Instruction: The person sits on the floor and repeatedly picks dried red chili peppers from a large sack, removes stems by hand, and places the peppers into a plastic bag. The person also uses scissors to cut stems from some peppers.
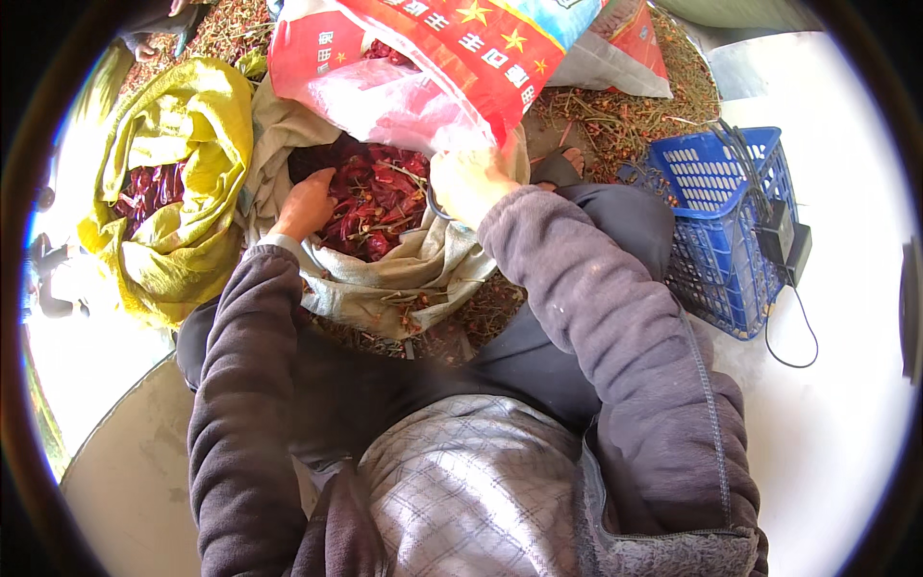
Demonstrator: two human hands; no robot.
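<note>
A wide-mouthed beige woven sack point(375, 303) with a rolled rim stands before me, holding dried red chillies point(382, 195) with stems. My left hand point(306, 205) reaches over its left side, and its fingertips are hidden among the chillies. At the right rim is my right hand point(469, 184), closed around a tool whose dark handle loop point(436, 205) shows by the palm. Glare washes out this hand, and the rest of the tool cannot be made out. The lower corner of a red printed plastic sack point(490, 86) hangs against the right hand.
A yellow woven sack point(180, 267) with dark red chillies stands at left. At right is a blue plastic basket point(721, 274) with a dark cabled device point(782, 238) hung on it. Stems and chilli scraps point(613, 130) litter the floor. Another person's hand point(144, 50) shows top left.
</note>
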